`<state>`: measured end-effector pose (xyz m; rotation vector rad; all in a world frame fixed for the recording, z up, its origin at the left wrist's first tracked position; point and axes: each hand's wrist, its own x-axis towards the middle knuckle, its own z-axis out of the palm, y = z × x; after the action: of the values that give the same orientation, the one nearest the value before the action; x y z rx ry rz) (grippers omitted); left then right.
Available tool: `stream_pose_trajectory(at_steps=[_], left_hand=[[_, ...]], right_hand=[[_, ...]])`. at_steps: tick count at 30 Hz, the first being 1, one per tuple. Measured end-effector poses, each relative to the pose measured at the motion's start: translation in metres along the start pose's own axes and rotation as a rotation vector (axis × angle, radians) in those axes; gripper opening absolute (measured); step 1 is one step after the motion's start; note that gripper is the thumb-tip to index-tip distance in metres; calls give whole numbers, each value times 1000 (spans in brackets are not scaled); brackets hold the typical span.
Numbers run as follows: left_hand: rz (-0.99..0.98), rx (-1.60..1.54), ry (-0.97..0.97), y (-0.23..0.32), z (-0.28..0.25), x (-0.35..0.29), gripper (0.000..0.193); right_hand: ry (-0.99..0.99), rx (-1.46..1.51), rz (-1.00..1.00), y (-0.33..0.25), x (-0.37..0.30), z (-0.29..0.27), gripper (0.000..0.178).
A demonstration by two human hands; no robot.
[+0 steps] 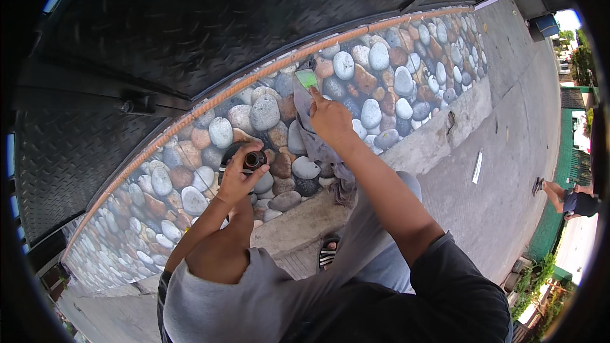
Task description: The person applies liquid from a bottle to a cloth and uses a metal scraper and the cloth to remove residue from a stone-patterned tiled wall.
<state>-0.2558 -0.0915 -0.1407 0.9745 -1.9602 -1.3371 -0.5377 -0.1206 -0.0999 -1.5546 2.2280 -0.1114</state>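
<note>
I can't make out what sits inside the glossy, dark-brown, round-mouthed bottle [255,160] at nine o'clock; the bare left hand [236,181] has thumb and fingers clamped around it. At one o'clock, the bare right hand [332,121] hides most of its fingers from me: the index touches a flat green pad [307,79] at twelve, but I cannot tell whether the rest clamp it. Crumpled grey cloth [309,132] trails toward five o'clock over smooth, rounded grey-and-brown stones [378,57].

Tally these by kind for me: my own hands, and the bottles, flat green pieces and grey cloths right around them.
Hands: 2, the left hand and the right hand
Bottles: 1, the dark bottle
Flat green pieces: 1, the green piece
Cloths: 1, the grey cloth
Total: 5
</note>
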Motion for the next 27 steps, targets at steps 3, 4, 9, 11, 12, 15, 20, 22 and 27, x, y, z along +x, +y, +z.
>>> stream_pose_trajectory(at_steps=[3,4,9,11,12,15,20,22,27], left_hand=[[-7,-53,12,2,5,7,47],[-15,-74,23,3,5,6,48],[-6,-36,58,-3,-6,-5,48],[-25,-53,38,-3,2,-5,48],[-38,-55,39,-4,2,-3,48],[-43,17,34,-3,-7,-4,50],[-98,1,13,5,-3,5,50],[-100,14,39,1,-9,-4,50],[-58,70,16,3,-6,2,51]], right_hand=[[41,55,-45,18,33,15,49],[53,93,-67,21,39,18,49],[-136,17,-14,13,21,11,50],[-39,12,-6,26,25,26,50],[11,-17,-6,16,30,32,50],[-29,-83,-39,11,34,28,50],[3,-224,-16,50,49,17,50],[-165,-273,-73,18,29,16,50],[17,-124,-11,52,46,-4,56]])
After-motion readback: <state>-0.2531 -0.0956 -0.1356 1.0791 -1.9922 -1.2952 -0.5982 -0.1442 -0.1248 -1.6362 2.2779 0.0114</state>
